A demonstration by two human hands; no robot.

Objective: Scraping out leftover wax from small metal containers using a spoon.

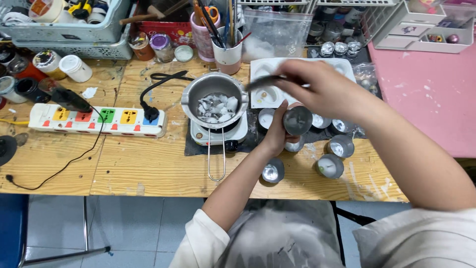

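Note:
My left hand grips a small round metal tin, tilted on its side just right of the pot. My right hand is above it and holds a thin dark tool whose tip points left toward the pot. The metal pot holds white wax chunks and sits on a small white hot plate, with its wire handle pointing toward me.
Several small tins stand on the wooden table around a dark mat. A white mould tray lies behind my hands. A multicoloured power strip lies left, with baskets, jars and brush cups at the back. A pink surface is right.

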